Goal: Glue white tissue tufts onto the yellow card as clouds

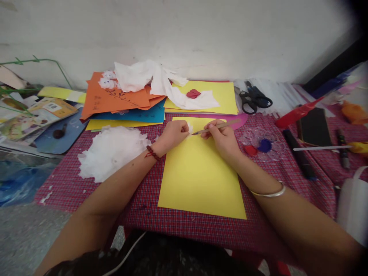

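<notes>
Yellow paper (201, 180), smooth and rectangular, lies near the table (143, 214)'s front edge; right fingers (215, 130) clamp a slim tan brush (230, 123), left fingers (181, 127) curl together.

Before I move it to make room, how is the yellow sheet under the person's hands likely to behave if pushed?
The yellow sheet looks thin, so it is probably light and would bend when lifted. Flat on the checked cloth, it would likely slide rather than tip. The left hand and right hand at its far end might resist that.
</notes>
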Demonstrator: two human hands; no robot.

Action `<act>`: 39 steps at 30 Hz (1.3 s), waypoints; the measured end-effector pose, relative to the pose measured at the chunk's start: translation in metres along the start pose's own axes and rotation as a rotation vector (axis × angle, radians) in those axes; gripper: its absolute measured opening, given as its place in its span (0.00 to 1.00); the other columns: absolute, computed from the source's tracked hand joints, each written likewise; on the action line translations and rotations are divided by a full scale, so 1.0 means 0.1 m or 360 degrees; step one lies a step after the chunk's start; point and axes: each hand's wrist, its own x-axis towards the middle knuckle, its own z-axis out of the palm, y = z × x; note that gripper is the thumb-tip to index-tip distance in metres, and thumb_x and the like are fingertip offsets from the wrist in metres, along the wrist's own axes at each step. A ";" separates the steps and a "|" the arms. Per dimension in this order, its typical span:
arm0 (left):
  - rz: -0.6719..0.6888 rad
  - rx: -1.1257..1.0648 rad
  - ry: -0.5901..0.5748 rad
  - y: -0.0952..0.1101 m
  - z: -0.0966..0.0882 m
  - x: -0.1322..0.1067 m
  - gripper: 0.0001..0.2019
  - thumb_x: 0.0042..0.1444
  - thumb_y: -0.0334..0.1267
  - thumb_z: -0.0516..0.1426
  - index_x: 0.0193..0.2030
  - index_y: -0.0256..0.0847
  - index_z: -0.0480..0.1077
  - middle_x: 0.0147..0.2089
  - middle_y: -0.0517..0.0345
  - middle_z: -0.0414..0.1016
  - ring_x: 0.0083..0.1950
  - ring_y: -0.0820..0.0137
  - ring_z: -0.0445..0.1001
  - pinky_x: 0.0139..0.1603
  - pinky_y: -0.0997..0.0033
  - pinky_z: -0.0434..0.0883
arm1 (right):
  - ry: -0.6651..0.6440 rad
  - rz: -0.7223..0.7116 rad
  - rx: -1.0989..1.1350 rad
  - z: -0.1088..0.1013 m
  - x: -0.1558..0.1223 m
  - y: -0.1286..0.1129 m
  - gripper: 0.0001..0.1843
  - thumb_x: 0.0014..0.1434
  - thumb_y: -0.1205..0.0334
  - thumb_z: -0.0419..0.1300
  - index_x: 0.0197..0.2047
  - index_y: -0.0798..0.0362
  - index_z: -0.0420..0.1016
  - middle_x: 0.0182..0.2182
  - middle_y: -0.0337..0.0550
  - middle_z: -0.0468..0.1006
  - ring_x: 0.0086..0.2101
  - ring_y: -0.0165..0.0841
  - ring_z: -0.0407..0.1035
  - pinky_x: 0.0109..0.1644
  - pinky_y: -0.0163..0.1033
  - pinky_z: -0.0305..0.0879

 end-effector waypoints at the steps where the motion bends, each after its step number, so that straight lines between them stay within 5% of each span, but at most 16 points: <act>1: -0.0011 -0.0021 0.0008 0.01 0.00 0.00 0.05 0.49 0.30 0.57 0.24 0.39 0.68 0.27 0.59 0.73 0.29 0.72 0.68 0.30 0.71 0.59 | -0.0042 0.0003 -0.0016 0.01 0.00 0.01 0.16 0.58 0.46 0.61 0.32 0.51 0.70 0.23 0.38 0.77 0.25 0.29 0.72 0.32 0.37 0.70; 6: -0.0033 -0.0174 0.0035 0.02 -0.02 0.01 0.06 0.50 0.34 0.58 0.24 0.38 0.69 0.26 0.60 0.72 0.29 0.72 0.67 0.30 0.71 0.59 | -0.0162 -0.0014 -0.0120 0.05 -0.01 0.06 0.15 0.59 0.47 0.61 0.34 0.51 0.72 0.26 0.41 0.78 0.27 0.30 0.72 0.33 0.37 0.69; 12: 0.0008 -0.0195 0.0410 -0.14 -0.07 0.06 0.13 0.61 0.38 0.50 0.26 0.39 0.65 0.28 0.58 0.70 0.32 0.71 0.65 0.34 0.70 0.59 | -0.0266 -0.0149 -0.0325 0.03 -0.05 0.11 0.12 0.63 0.53 0.57 0.38 0.51 0.76 0.31 0.41 0.78 0.33 0.32 0.73 0.35 0.37 0.70; 23: 0.0047 0.0016 0.0269 -0.27 0.00 0.06 0.15 0.64 0.38 0.47 0.28 0.39 0.67 0.32 0.54 0.74 0.34 0.68 0.69 0.37 0.68 0.61 | -0.0482 -0.0633 -0.1013 0.02 -0.16 -0.01 0.14 0.66 0.61 0.53 0.46 0.46 0.80 0.42 0.45 0.81 0.41 0.36 0.75 0.45 0.42 0.69; 29: 0.0014 0.0084 0.0213 -0.16 0.01 -0.01 0.17 0.53 0.45 0.60 0.46 0.37 0.74 0.49 0.48 0.78 0.52 0.59 0.73 0.58 0.60 0.65 | -0.0540 -0.0703 -0.1175 0.02 -0.15 -0.01 0.15 0.67 0.60 0.52 0.48 0.46 0.79 0.41 0.47 0.81 0.40 0.36 0.75 0.44 0.41 0.69; 35: -0.0043 0.0207 0.0153 -0.07 0.04 -0.03 0.19 0.51 0.38 0.59 0.50 0.36 0.74 0.53 0.47 0.76 0.57 0.56 0.71 0.62 0.58 0.64 | -0.0595 -0.0691 -0.1052 -0.04 -0.16 -0.04 0.13 0.66 0.60 0.54 0.47 0.47 0.79 0.41 0.46 0.81 0.40 0.36 0.75 0.44 0.42 0.69; 39: -0.0058 0.0224 0.0168 -0.08 0.07 -0.02 0.18 0.51 0.37 0.58 0.49 0.37 0.74 0.53 0.47 0.76 0.56 0.56 0.71 0.61 0.56 0.64 | -0.0359 -0.0516 -0.0719 -0.08 -0.17 -0.08 0.11 0.65 0.57 0.55 0.43 0.48 0.78 0.38 0.44 0.81 0.36 0.33 0.75 0.42 0.41 0.70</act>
